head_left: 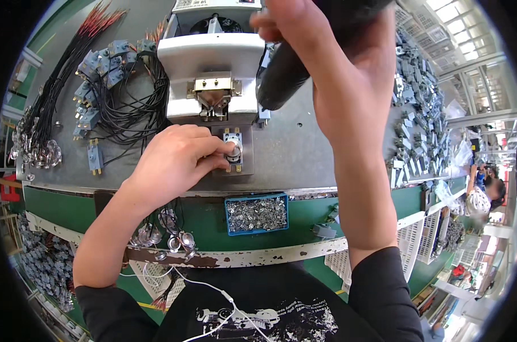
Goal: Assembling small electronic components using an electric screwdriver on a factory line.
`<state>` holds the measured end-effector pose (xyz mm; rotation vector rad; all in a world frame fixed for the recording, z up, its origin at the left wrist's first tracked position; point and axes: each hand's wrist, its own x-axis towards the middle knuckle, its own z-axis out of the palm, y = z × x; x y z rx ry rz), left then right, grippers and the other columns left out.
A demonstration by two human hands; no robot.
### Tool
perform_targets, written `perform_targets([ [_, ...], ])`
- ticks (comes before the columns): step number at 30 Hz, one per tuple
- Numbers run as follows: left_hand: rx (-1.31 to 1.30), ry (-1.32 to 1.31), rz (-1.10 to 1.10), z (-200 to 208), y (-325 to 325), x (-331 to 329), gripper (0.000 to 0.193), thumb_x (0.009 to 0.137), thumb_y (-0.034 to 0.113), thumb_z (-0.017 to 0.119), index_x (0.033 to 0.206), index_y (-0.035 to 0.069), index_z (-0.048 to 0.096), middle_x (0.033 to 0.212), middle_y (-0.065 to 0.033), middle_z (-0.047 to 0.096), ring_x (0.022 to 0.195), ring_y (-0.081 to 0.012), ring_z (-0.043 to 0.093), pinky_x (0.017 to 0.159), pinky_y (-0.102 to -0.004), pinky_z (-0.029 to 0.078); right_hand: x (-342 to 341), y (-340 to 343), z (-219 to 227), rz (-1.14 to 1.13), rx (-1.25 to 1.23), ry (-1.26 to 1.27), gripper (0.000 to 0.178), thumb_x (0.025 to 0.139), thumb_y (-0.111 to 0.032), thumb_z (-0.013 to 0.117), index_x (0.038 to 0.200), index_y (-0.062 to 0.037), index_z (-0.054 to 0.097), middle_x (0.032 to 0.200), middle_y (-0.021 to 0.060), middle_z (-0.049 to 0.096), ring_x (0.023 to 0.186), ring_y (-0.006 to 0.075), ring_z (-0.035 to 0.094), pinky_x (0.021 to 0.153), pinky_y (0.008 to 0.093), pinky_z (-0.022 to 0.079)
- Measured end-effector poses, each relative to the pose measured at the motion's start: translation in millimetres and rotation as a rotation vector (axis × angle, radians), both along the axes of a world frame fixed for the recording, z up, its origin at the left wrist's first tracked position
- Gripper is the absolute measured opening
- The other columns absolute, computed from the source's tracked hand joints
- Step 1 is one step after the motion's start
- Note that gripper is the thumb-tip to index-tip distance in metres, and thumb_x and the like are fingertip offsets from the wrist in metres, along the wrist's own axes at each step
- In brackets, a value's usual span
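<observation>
My left grip [176,154] is nearly closed, thumb and finger pinching one round metal piece [234,151] on one grey block [232,137] at its 3 o'clock. Right grip [349,82], 2 o'clock from there, is wrapped round one blurry black handle [284,80]. One press [213,54] sits at 12, one blue tray [258,231] at 5.
</observation>
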<state>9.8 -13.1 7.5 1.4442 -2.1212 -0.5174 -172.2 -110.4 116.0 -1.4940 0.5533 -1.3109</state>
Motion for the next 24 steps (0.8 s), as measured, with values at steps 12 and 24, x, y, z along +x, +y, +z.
perform_targets([
  [12,-0.034,-0.053,0.030,-2.3,8.0,-0.4,0.017,0.087,0.022,0.077,0.100,0.012,0.073,0.084,-0.0035,0.066,0.089,-0.0255,0.067,0.076,-0.0406,0.051,29.2,-24.8,-19.1,0.265,-0.249,0.059,0.063,0.087,0.005,0.079,0.139,0.0005,0.044,0.109,0.0091,0.068,0.098,0.0147,0.068,0.079,0.0288,0.057],
  [24,-0.031,-0.059,0.037,-5.9,10.8,-3.4,0.019,0.087,0.023,0.078,0.101,0.011,0.072,0.088,-0.0039,0.070,0.087,-0.0262,0.068,0.078,-0.0414,0.052,67.1,-16.0,-23.8,0.306,-0.334,0.050,0.069,0.087,0.007,0.078,0.144,0.0004,0.040,0.110,0.0097,0.068,0.100,0.0155,0.068,0.079,0.0291,0.058],
])
